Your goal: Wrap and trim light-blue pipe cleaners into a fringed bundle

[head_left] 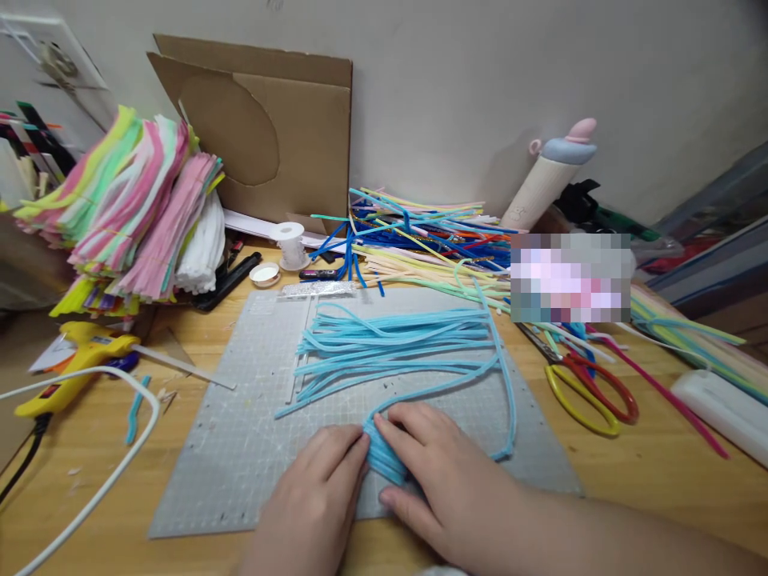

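On the grey cutting mat (222, 464), a flat, tightly wound piece of light blue pipe cleaner (384, 458) lies between my two hands. My left hand (315, 480) presses its left edge, fingers close together. From the other side, my right hand (447, 472) grips it, fingers on top and thumb at the near edge. A long blue pipe cleaner strand (511, 408) loops from the wound piece to the right and back. Just beyond, loose straight blue pipe cleaners (396, 328) lie side by side. My palms hide part of the wound piece.
A yellow glue gun (78, 368) with a white cable lies left. Scissors (591, 392) and a white power strip (720, 408) are right. Behind are pipe cleaner bundles (132, 208), a wire spool (291, 244), cardboard (312, 136), mixed pipe cleaners (420, 232) and a bottle (549, 180).
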### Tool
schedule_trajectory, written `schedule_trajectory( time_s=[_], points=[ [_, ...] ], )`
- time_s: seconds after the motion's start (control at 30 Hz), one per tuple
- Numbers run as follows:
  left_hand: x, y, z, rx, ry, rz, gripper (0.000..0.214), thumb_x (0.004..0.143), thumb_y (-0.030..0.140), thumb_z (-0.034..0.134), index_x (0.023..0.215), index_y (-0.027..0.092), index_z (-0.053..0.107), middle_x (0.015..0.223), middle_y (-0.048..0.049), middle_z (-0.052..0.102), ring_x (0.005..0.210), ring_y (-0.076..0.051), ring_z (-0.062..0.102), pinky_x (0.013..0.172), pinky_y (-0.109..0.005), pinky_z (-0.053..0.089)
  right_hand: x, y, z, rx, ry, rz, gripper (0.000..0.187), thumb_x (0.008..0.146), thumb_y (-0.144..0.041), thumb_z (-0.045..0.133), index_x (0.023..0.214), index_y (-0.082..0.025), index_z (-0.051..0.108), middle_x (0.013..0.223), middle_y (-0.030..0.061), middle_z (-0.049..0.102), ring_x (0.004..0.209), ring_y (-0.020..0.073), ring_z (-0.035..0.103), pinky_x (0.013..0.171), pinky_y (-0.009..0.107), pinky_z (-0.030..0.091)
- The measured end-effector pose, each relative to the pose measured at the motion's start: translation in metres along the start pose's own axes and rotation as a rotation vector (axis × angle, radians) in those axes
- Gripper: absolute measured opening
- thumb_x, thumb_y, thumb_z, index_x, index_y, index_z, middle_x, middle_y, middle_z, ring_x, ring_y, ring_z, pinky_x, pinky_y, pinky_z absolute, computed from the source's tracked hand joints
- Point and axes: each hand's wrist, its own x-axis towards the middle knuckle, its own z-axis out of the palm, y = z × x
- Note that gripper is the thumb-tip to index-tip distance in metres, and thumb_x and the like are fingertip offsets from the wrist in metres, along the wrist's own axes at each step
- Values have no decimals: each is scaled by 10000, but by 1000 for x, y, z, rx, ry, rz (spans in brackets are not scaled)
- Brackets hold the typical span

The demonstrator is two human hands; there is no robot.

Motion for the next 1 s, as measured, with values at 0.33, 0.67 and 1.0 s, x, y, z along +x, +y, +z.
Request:
schedule_trajectory(
  time_s=[0.33,0.67,1.0],
  points=[
    [2,3,-5,274,-51,104,627,881,395,485,1420,141,287,1433,-99,406,1281,-248,399,1018,-386,384,2,3,11,-149,-28,-44,426,851,-134,450,1275,-109,479,1157,145,539,1020,281,470,889,478,421],
    [6,10,-2,330,-141,135,724,887,468,414,1461,126,134,1494,-95,275,1365,-232,253,1109,-388,193,-12,16,-11,6,26,54,285,871,-95,437,1080,-198,600,985,78,581,927,191,529,814,329,455],
    [11,16,-2,385,-120,193,672,878,471,412,1413,78,306,1471,-131,320,1372,-248,232,1122,-403,139,-34,9,13,-32,221,71,317,911,-183,427,1204,-201,547,1125,92,586,1013,223,508,871,393,421]
  ],
)
